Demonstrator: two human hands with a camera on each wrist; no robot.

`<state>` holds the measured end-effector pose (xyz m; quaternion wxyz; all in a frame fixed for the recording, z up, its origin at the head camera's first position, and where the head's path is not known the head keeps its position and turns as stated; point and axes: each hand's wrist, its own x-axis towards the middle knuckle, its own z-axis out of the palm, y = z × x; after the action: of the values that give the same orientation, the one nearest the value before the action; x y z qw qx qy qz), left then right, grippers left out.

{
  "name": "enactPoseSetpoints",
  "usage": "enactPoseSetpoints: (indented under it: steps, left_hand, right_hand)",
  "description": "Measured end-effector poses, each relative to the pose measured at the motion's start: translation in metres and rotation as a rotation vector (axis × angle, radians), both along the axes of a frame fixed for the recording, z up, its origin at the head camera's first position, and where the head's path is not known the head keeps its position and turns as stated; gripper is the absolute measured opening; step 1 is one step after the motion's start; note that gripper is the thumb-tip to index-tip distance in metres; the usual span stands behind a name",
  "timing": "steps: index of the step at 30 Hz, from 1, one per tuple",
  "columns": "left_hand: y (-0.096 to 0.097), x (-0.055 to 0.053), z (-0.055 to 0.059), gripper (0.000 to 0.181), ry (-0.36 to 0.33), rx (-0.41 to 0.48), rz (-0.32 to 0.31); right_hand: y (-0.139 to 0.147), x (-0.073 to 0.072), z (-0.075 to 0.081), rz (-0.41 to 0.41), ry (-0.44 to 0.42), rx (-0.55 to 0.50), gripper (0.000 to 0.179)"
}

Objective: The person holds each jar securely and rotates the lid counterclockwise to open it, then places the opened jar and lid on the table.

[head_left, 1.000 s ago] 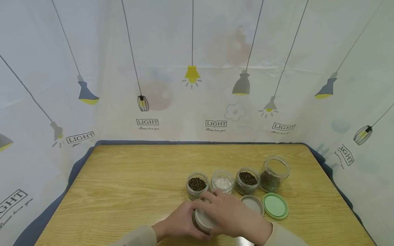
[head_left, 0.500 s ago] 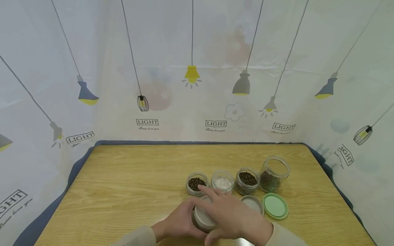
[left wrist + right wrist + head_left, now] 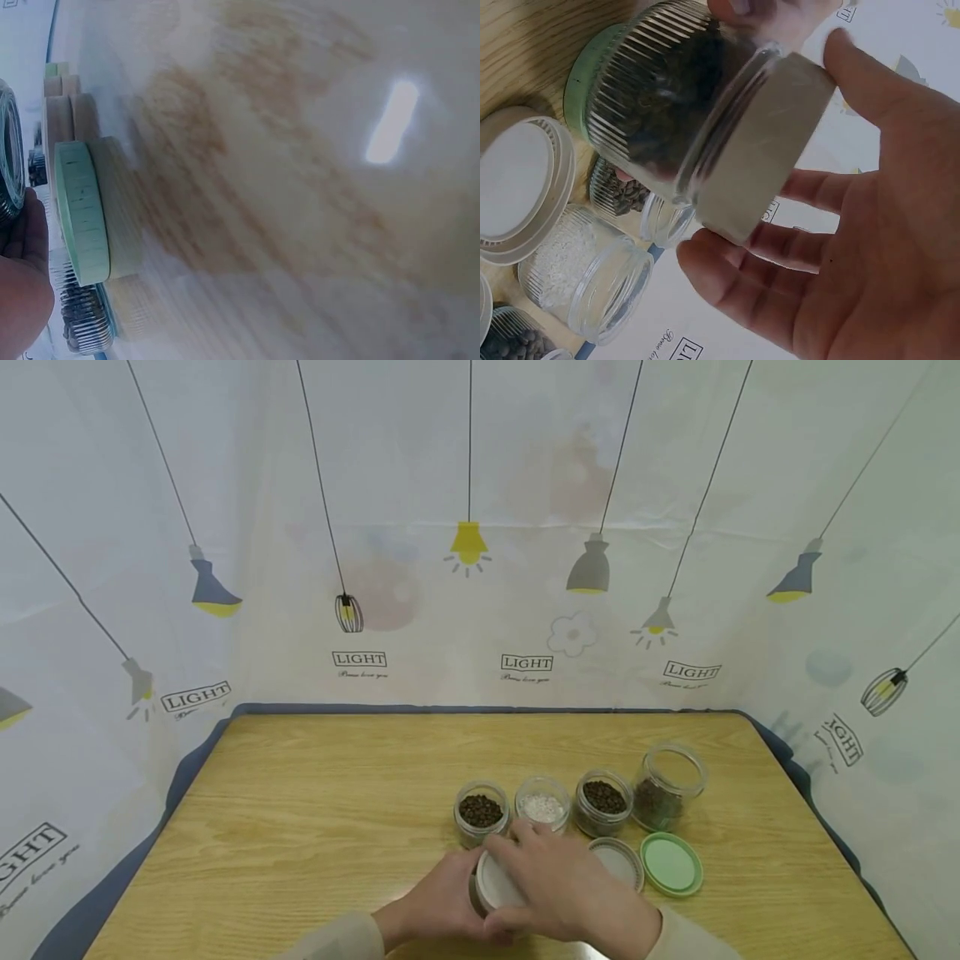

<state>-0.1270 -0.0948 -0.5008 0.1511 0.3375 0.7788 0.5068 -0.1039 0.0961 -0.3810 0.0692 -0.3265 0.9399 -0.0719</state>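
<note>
A ribbed glass jar [image 3: 664, 90] with dark contents stays in my left hand [image 3: 446, 897], which grips its side. Over its mouth sits a pale grey lid [image 3: 761, 150]; how tightly it fits I cannot tell. My right hand [image 3: 562, 877] holds this lid round its edge, with the thumb on one side and the fingers on the other. In the right wrist view part of my left hand [image 3: 795, 15] shows at the jar's far side. The left wrist view catches only an edge of the jar [image 3: 10, 161].
Behind the hands, open jars stand in a row: dark beans [image 3: 481, 811], white grains [image 3: 542, 807], more dark beans [image 3: 603, 796], and a larger jar [image 3: 660, 802]. A pale lid [image 3: 621, 864] and a green lid [image 3: 671, 863] lie at right on the wooden table [image 3: 300, 793].
Half a second ago my right hand's thumb and fingers were spread away from the lid; now they are back round its edge. My left hand and the jar have hardly moved.
</note>
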Motion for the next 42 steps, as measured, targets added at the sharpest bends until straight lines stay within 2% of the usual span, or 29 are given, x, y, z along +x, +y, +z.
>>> enactPoseSetpoints:
  steps: [8,13,17,20,23,27,31,35,42]
  left_hand:
    - [0.001,0.004,0.001,0.069,-0.054,-0.012,0.002]
    - [0.002,0.003,0.004,0.062,-0.042,0.018,-0.022]
    - [0.002,0.002,0.006,0.061,-0.048,0.030,-0.028]
    - [0.002,0.002,0.006,0.065,-0.085,0.051,-0.032]
    - [0.002,0.002,0.005,0.070,-0.083,0.039,-0.018]
    - [0.002,0.003,0.006,0.074,-0.038,-0.007,-0.003]
    - [0.002,0.002,0.005,0.074,-0.010,-0.001,-0.011]
    - [0.003,0.001,0.004,0.074,-0.007,-0.008,-0.007]
    - [0.005,0.003,0.004,0.076,-0.039,-0.028,0.005]
  right_hand:
    - [0.003,-0.003,0.002,0.151,-0.004,-0.005,0.069]
    - [0.005,-0.005,0.005,0.242,0.005,0.003,0.070]
    - [0.006,-0.007,0.007,0.272,0.004,0.005,0.074]
    - [0.007,-0.007,0.010,0.238,-0.053,-0.004,0.085]
    - [0.007,-0.007,0.011,0.154,-0.059,-0.002,0.092]
    - [0.004,-0.003,0.010,-0.008,0.010,0.012,0.089]
    - [0.000,0.002,0.007,-0.119,-0.032,0.012,0.096]
    - [-0.002,0.005,0.002,-0.118,-0.050,0.048,0.099]
    - [0.000,0.002,0.001,0.018,0.000,0.060,0.070]
